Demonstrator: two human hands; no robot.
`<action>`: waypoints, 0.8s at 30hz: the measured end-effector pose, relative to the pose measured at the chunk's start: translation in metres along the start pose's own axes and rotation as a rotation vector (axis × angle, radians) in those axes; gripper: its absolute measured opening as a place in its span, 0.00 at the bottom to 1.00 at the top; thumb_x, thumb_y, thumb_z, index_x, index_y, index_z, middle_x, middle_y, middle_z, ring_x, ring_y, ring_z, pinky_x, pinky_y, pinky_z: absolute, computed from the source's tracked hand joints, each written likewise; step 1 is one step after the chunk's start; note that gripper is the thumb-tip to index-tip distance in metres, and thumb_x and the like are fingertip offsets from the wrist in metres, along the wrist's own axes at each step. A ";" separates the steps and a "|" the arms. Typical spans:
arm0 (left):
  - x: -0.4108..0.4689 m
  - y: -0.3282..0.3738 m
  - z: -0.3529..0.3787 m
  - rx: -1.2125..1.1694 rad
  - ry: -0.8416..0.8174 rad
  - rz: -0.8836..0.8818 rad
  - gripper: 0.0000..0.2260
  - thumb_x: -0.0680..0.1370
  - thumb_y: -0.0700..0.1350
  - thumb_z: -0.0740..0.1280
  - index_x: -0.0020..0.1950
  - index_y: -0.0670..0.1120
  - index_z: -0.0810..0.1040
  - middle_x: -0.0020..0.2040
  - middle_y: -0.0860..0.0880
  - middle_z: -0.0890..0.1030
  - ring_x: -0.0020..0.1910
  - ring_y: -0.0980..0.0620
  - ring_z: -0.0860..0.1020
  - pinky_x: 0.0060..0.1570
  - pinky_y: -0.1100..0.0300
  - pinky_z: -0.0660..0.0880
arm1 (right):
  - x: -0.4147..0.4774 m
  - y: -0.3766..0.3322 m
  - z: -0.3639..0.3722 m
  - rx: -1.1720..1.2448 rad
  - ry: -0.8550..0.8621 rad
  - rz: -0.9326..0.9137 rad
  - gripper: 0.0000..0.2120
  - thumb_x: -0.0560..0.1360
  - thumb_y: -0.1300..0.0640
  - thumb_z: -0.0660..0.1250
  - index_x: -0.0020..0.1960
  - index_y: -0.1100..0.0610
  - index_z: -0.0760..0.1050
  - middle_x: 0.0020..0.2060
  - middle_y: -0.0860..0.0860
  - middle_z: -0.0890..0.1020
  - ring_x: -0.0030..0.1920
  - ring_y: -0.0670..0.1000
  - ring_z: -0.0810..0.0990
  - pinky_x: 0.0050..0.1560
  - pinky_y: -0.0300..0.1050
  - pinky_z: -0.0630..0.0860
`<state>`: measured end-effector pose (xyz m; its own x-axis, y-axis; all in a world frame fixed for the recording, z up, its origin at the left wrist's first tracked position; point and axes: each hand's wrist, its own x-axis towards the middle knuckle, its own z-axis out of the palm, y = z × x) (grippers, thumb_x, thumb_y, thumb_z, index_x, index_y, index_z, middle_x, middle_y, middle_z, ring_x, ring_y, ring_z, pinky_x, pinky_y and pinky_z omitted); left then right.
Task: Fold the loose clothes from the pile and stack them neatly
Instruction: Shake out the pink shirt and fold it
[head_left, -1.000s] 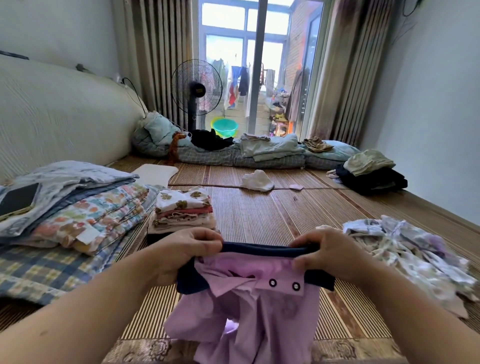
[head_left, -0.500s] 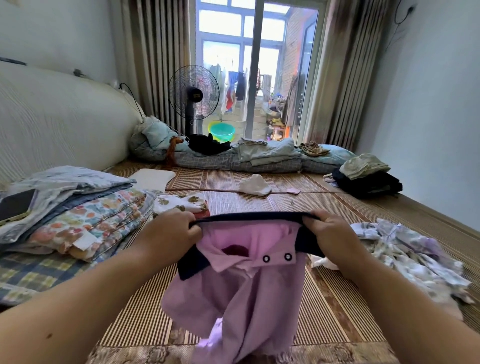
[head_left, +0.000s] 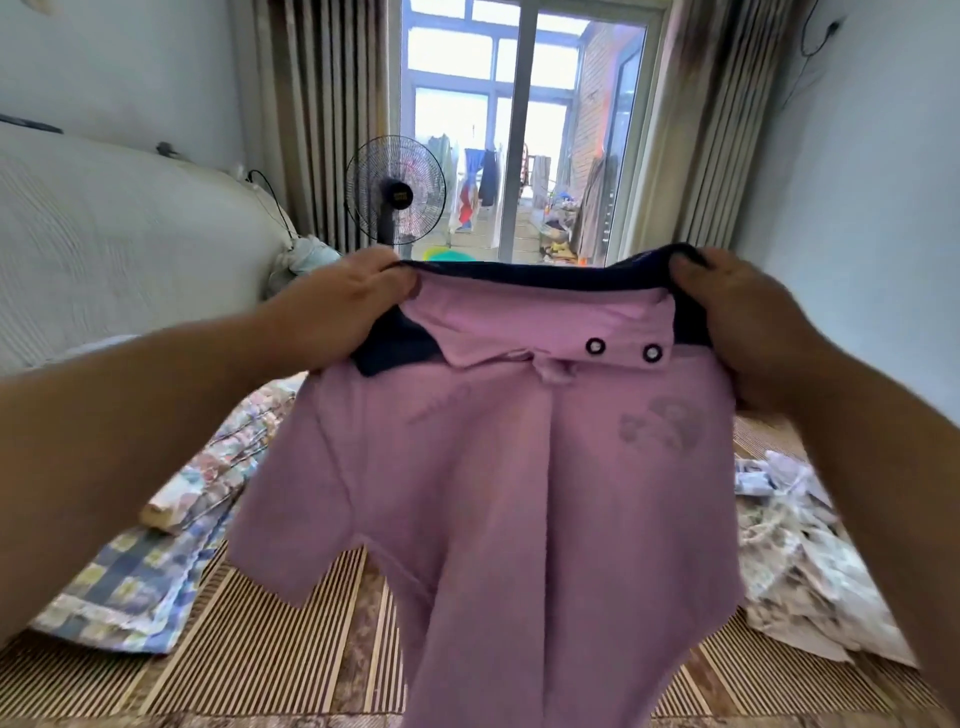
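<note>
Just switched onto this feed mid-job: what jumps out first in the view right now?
A pink polo shirt with a dark navy collar fills the centre, held up in the air by the left hand and right hand, each gripping a collar end. Behind it stands a black fan before the bright balcony door. A loose floral pile lies on the mat at right, and folded bedding at left.

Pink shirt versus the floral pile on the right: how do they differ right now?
The pink shirt is held up in the air by the left hand and right hand; the floral pile lies on the mat. The shirt hangs spread and fairly smooth; the pile is crumpled. The shirt is plain pink with a navy collar; the pile is pale and patterned. Neither is folded.
</note>
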<state>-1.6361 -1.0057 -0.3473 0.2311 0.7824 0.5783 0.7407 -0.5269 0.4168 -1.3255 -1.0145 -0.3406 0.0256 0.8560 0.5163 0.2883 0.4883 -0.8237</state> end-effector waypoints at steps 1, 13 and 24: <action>0.007 -0.002 -0.001 0.039 0.004 -0.009 0.11 0.82 0.52 0.57 0.46 0.48 0.73 0.42 0.51 0.75 0.41 0.55 0.73 0.40 0.63 0.66 | 0.005 -0.001 -0.004 -0.009 -0.033 0.007 0.05 0.73 0.49 0.67 0.44 0.49 0.80 0.40 0.51 0.85 0.40 0.50 0.82 0.44 0.48 0.77; 0.021 -0.116 0.141 0.148 -0.400 -0.313 0.26 0.62 0.69 0.59 0.42 0.50 0.80 0.38 0.52 0.81 0.39 0.55 0.78 0.39 0.58 0.73 | 0.034 0.177 0.033 -0.420 -0.372 0.227 0.13 0.68 0.49 0.76 0.48 0.55 0.81 0.38 0.47 0.84 0.38 0.47 0.81 0.40 0.41 0.76; 0.011 -0.233 0.315 0.258 -0.492 -0.611 0.23 0.79 0.60 0.52 0.52 0.47 0.80 0.60 0.43 0.79 0.58 0.43 0.76 0.50 0.57 0.68 | 0.055 0.386 0.087 -0.736 -0.457 0.416 0.16 0.81 0.48 0.58 0.37 0.53 0.72 0.45 0.57 0.81 0.49 0.58 0.78 0.46 0.47 0.69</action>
<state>-1.6071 -0.7700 -0.6590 -0.0537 0.9939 -0.0968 0.9330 0.0844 0.3498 -1.2959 -0.7639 -0.6501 -0.0690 0.9962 -0.0536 0.8728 0.0342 -0.4869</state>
